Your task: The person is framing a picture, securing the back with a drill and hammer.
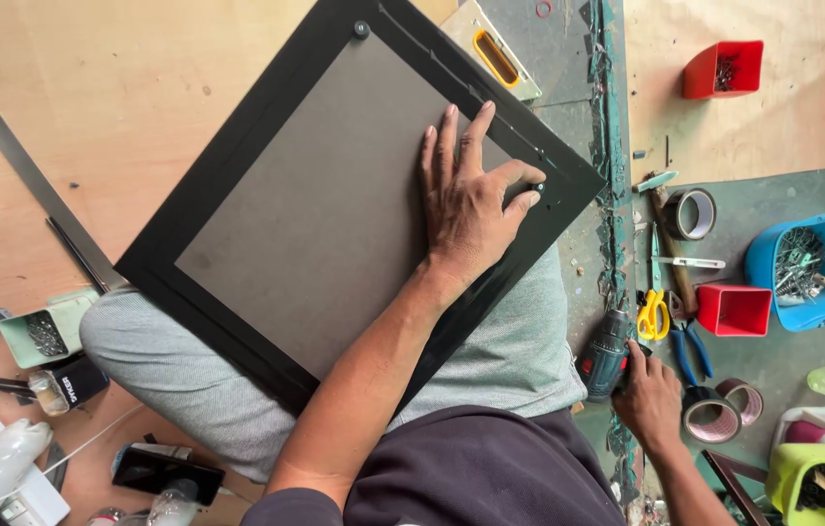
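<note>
A black picture frame (pixel 188 239) with a grey backing board (pixel 325 205) lies face down across my lap. My left hand (pixel 466 209) rests flat on the backing near the frame's right rail, with thumb and forefinger pinched at a small fitting (pixel 539 185) on the rail. My right hand (pixel 648 394) is down at my right side, closed around a dark cordless drill (pixel 607 351) that lies on the floor. A round black turn button (pixel 361 29) sits at the frame's top corner.
To the right lie yellow-handled scissors (pixel 653 314), blue pliers (pixel 690 351), tape rolls (pixel 693 212), two red bins (pixel 734 309), and a blue tub of screws (pixel 817 263). A steel ruler (pixel 42 190) and a green screw tray (pixel 47 331) are at left. A spirit level (pixel 490 49) is above the frame.
</note>
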